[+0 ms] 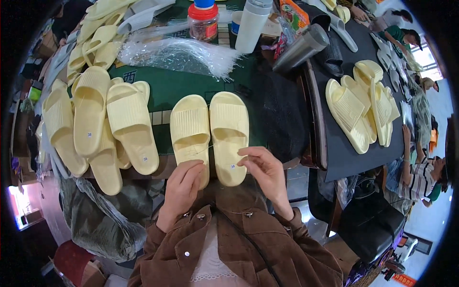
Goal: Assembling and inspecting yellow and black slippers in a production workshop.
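A pair of pale yellow slide sandals lies side by side in front of me, the left sandal (190,115) and the right sandal (229,112), toe ends away from me. A thin clear strand (203,149) runs across their inner edges. My left hand (184,184) is closed in a pinch over the left sandal's heel; what its fingertips hold is too fine to make out. At the right sandal's outer edge, by a small size sticker, my right hand (265,172) has thumb and forefinger drawn together. Anything between them cannot be made out.
More yellow sandals (91,112) are heaped at left. Beyond lies a bundle of clear plastic strands (181,55), with a red-lidded jar (203,24), a white bottle (253,26) and a steel tumbler (301,48). Other sandals (354,110) rest on the dark right-hand table; people work beyond.
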Demonstrator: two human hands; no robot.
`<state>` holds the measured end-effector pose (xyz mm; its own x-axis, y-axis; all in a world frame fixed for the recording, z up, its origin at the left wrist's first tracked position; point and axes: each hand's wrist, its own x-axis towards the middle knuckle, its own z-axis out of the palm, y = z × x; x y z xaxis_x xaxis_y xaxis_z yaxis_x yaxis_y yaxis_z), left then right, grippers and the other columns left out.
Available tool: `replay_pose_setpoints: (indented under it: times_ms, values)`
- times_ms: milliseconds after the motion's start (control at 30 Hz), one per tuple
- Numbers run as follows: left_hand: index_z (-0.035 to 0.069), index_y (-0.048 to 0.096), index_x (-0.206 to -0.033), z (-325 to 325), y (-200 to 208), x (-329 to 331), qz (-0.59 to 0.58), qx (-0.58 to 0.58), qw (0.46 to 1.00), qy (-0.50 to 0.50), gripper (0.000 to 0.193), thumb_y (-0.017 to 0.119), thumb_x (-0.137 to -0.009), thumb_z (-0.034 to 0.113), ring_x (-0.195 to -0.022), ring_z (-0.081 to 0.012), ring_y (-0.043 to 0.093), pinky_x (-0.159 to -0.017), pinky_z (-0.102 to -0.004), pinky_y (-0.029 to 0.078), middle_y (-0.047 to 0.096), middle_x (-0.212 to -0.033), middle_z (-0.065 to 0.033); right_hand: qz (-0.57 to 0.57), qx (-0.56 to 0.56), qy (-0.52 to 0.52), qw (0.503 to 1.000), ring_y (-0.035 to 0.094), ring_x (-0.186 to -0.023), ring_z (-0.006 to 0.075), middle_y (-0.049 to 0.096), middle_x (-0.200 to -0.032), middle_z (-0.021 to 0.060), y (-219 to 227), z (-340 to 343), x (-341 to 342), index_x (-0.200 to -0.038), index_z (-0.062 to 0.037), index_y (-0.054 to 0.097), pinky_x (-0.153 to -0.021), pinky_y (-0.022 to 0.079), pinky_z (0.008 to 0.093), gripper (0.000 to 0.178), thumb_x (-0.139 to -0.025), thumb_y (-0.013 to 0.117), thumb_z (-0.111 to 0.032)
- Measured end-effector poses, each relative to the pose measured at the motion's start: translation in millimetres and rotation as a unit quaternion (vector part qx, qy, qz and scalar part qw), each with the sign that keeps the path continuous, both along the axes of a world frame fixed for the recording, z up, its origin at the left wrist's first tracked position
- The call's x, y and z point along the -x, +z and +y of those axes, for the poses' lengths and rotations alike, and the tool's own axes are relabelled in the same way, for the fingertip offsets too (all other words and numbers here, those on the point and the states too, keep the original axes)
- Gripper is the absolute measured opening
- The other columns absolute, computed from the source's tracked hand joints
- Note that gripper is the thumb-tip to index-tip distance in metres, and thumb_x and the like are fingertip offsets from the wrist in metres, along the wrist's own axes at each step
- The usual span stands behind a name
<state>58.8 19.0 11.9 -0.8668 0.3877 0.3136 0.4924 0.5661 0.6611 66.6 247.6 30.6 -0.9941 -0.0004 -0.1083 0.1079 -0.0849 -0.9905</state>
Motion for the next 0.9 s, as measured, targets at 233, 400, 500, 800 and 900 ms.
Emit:
replay_pose_setpoints:
  times_ms: [233,400,500,800,900]
  values:
    - [0.001,0.060,-0.110,6.0,-5.6,1.6,-0.030,0.008,0.999,0.038,0.026,0.061,-0.084,0.003,-0.099,-0.0337,0.060,-0.084,-0.0389,0.050,0.061,-0.112,-0.0144,0.046,-0.192,0.058,0.979,0.065,-0.091,0.0155,0.064,-0.099,0.0098,-14.1,-9.1,-2.0,-0.110,0.0007,0.064,-0.078,0.052,0.0259,0.023,-0.088,0.058,0.004]
    - [0.001,0.056,-0.121,12.6,-7.0,6.6,-0.026,0.035,0.997,0.059,0.036,0.061,-0.086,0.006,-0.106,-0.0353,0.058,-0.088,-0.0393,0.049,0.056,-0.123,-0.0166,0.112,-0.252,0.039,0.960,0.065,-0.090,0.0192,0.064,-0.105,0.0125,-24.5,-6.9,0.1,-0.113,-0.0002,0.064,-0.072,0.052,0.0270,0.026,-0.088,0.058,0.004]
    - [-0.002,0.047,-0.131,13.1,-15.6,11.5,-0.034,0.061,0.995,0.070,0.049,0.062,-0.086,0.010,-0.115,-0.0370,0.052,-0.094,-0.0407,0.045,0.049,-0.131,-0.0203,0.121,-0.295,0.038,0.947,0.064,-0.090,0.0219,0.063,-0.109,0.0138,-30.0,-8.9,3.4,-0.116,-0.0013,0.062,-0.071,0.052,0.0271,0.030,-0.086,0.059,0.003]
    - [-0.009,0.036,-0.133,21.5,-36.2,37.2,-0.005,0.132,0.990,0.053,0.079,0.064,-0.084,0.046,-0.115,-0.0432,0.044,-0.097,-0.0466,0.037,0.043,-0.127,-0.0269,0.205,-0.389,0.044,0.897,0.054,-0.109,0.0384,0.055,-0.119,0.0210,-40.4,-20.9,24.6,-0.129,0.0003,0.049,-0.089,0.047,0.0418,0.054,-0.077,0.064,0.001]
    - [-0.008,0.040,-0.129,29.6,-31.6,49.5,-0.067,0.128,0.989,0.034,0.078,0.064,-0.082,0.050,-0.111,-0.0423,0.045,-0.093,-0.0472,0.038,0.046,-0.122,-0.0259,0.234,-0.450,0.032,0.861,0.054,-0.106,0.0383,0.055,-0.116,0.0213,-48.1,-23.6,34.2,-0.126,0.0024,0.049,-0.090,0.047,0.0420,0.057,-0.071,0.064,0.000]
